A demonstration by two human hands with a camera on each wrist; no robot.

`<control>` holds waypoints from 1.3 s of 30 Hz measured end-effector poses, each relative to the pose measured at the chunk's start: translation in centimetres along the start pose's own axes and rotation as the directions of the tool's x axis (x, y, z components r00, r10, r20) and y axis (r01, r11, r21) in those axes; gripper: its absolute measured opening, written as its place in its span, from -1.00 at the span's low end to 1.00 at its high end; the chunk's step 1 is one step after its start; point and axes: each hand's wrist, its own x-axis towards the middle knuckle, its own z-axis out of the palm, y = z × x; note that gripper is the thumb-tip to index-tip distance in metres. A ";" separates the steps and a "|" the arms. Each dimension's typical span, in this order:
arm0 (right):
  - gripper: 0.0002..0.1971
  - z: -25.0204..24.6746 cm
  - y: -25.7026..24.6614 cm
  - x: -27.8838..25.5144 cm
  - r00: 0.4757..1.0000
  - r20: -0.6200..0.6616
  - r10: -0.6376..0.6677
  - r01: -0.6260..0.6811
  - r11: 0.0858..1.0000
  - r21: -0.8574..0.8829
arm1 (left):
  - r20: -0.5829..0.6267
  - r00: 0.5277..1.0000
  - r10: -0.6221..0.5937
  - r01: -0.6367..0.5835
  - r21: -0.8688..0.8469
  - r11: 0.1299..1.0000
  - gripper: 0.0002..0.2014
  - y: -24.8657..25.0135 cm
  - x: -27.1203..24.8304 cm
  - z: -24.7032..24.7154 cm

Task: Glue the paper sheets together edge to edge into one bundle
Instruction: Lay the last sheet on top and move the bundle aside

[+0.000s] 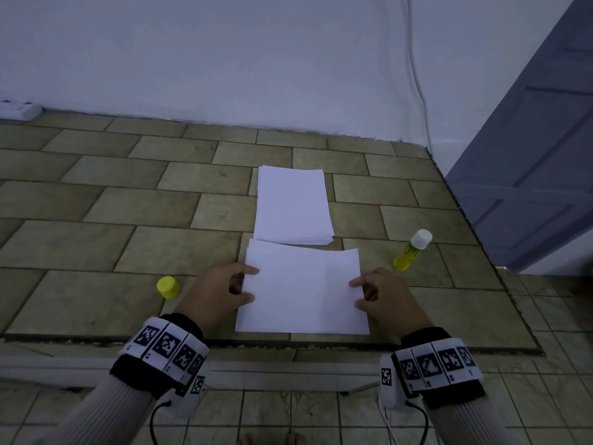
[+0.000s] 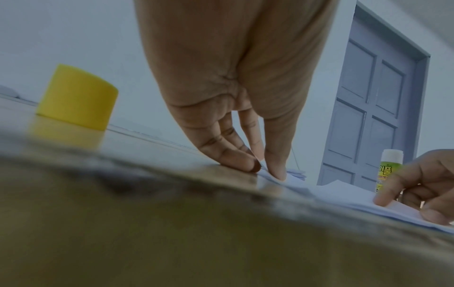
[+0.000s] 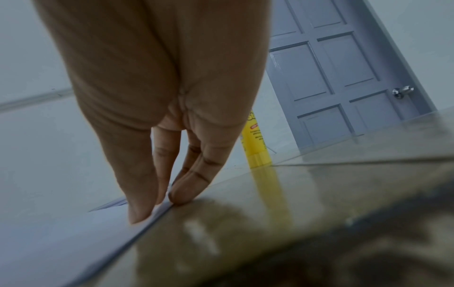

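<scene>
Two hands square the near sheets

Two short edges of the near sheets (image 1: 303, 290) are pinched, one by the left hand (image 1: 221, 292), one by the right hand (image 1: 383, 297), thumbs on top. The long axis is laid left to right along the near edge of the tiled platform (image 1: 96, 245). The paper stack (image 1: 293, 205) lies just beyond, the uncapped glue stick (image 1: 412, 250) nearer the right hand, its yellow cap (image 1: 168, 287) nearer the left.
</scene>
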 end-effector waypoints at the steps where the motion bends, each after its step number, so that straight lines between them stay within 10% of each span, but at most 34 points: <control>1: -0.66 0.0 0.0 0.0 1.000 -0.001 -0.002 0.002 1.000 -0.002 | -0.001 1.000 0.001 -0.001 -0.002 1.000 -0.57 0.0 0.0 0.0; 19: -0.65 0.3 -0.4 -0.2 1.000 0.004 0.020 -0.019 0.999 -0.048 | 0.026 0.998 0.055 -0.059 0.164 0.985 -0.57 -0.2 -0.2 -0.2; 26: -0.68 0.1 -2.9 -0.8 1.000 -0.022 0.008 -0.017 0.902 -0.431 | 0.008 0.993 0.121 -0.114 0.396 0.911 -0.26 1.0 0.5 1.3; 34: -0.04 6.6 -8.3 1.3 0.956 0.169 -0.238 0.281 0.910 -0.306 | 0.024 0.982 0.187 -0.167 0.566 0.807 -0.28 -0.2 1.4 5.3; 39: -0.04 9.6 -8.4 2.5 0.941 0.125 -0.313 0.336 0.898 -0.283 | 0.013 0.959 0.285 -0.232 0.615 0.753 -0.35 -0.9 1.5 5.7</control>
